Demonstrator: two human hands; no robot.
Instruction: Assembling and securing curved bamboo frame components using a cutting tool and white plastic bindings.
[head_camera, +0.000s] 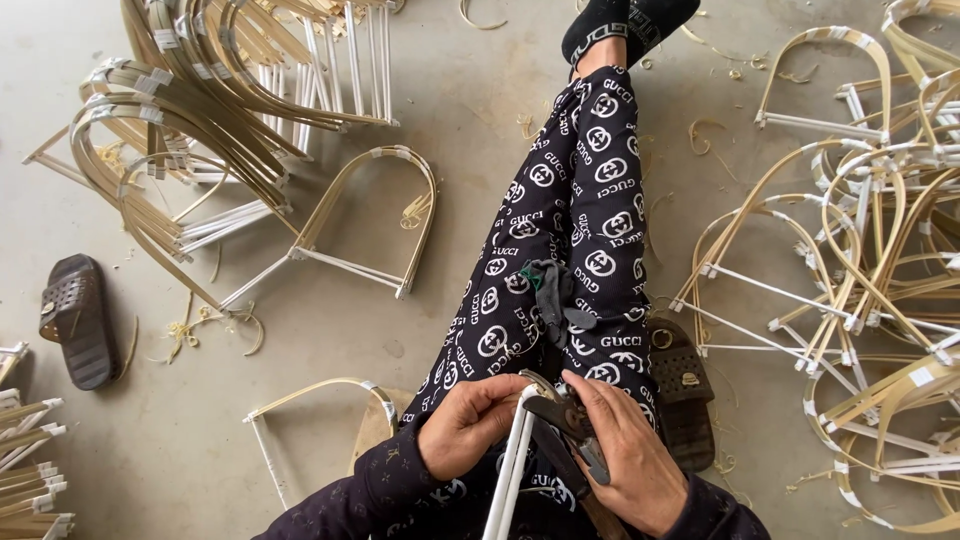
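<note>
Pliers (572, 430) clenched in right hand (625, 450), jaws nipping the top of a white-wrapped frame rod (510, 470). Rod gripped by left hand (470, 425) just beside, long axis running down toward the body, over the lap (560, 300). Finished bamboo frames (850, 300) heaped on floor (330, 330), left and right.

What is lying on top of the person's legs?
A dark cloth lies on the trousers. Nearer, both hands cover the lap, so anything beneath them is hidden.
</note>
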